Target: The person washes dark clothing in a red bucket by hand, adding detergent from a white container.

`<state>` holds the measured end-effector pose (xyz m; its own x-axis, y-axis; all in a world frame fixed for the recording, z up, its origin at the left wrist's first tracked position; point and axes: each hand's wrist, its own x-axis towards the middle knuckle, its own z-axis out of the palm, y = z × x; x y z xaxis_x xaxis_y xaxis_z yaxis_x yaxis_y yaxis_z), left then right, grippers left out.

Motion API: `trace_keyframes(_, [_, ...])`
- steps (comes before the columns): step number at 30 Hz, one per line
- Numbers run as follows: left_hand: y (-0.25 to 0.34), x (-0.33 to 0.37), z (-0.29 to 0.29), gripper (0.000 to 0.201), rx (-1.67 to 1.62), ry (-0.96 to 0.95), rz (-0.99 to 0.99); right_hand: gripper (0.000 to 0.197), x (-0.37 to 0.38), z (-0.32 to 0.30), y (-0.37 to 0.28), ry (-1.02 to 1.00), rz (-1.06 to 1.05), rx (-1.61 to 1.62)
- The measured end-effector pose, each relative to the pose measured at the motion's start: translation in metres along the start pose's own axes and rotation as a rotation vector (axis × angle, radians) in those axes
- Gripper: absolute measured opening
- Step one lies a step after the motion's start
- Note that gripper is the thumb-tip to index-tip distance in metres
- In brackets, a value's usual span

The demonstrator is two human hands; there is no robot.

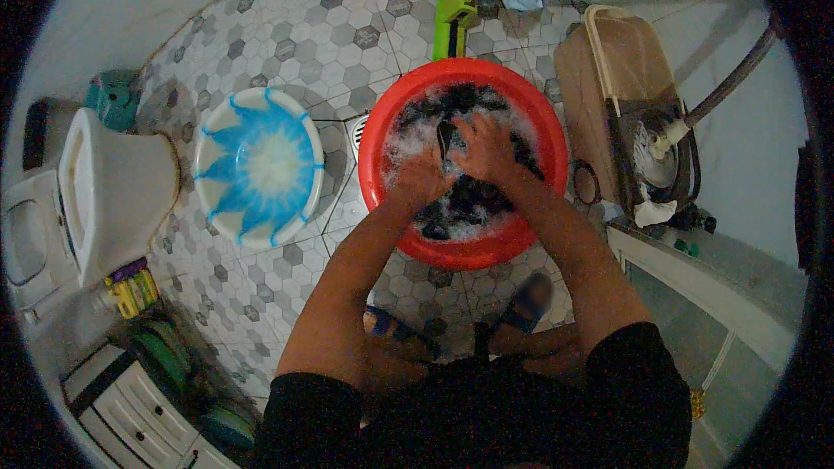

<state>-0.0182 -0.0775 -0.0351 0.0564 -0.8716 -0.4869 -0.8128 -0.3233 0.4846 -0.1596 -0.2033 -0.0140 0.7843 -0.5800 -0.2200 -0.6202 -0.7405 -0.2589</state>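
Now | round basin (460, 254) | frothy suds (404, 136) | 2 hands (423, 175) (486, 152) on dark fabric (476, 195)

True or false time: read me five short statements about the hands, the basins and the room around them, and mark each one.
1. The left hand and the right hand are both within the rim of the red basin. True.
2. Everything in the red basin is bright yellow. False: dark cloth lies there amid white suds.
3. A blue-and-white basin stands on the tiled floor, to the left of the red basin. True.
4. The person is barefoot. False: dark blue sandals are on the feet.
5. A white toilet is on the left side of the picture. True.
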Motion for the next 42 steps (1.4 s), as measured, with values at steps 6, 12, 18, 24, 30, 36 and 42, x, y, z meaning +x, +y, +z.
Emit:
trace_keyframes(6, [-0.012, 0.025, 0.02, 0.069, 0.052, -0.378, -0.072, 0.078, 0.024, 0.002, 0.019, -0.086, -0.033, 0.126])
trace_keyframes(12, [-0.01, 0.017, -0.006, 0.05, -0.044, -0.036, -0.006, 0.066, 0.036, -0.021, 0.008, -0.107, 0.038, 0.111])
trace_keyframes(18, [0.013, 0.006, -0.058, 0.025, -0.175, 0.447, 0.111, 0.051, 0.024, -0.027, 0.027, 0.087, 0.043, 0.316])
trace_keyframes(24, [0.013, 0.03, -0.062, 0.038, -0.136, 0.766, 0.285, 0.053, 0.017, -0.043, 0.024, 0.555, -0.249, 0.016])
trace_keyframes(30, [0.023, 0.052, -0.033, 0.056, 0.038, 0.568, 0.198, 0.055, 0.019, -0.002, 0.033, 0.404, -0.175, -0.032])
trace_keyframes(36, [0.016, 0.053, -0.011, 0.066, 0.068, 0.449, 0.129, 0.044, 0.02, 0.024, 0.027, 0.285, -0.01, -0.001])
trace_keyframes(42, [0.0, 0.062, 0.005, 0.071, -0.16, 0.497, 0.27, 0.05, 0.037, 0.012, 0.011, 0.206, 0.195, 0.267])
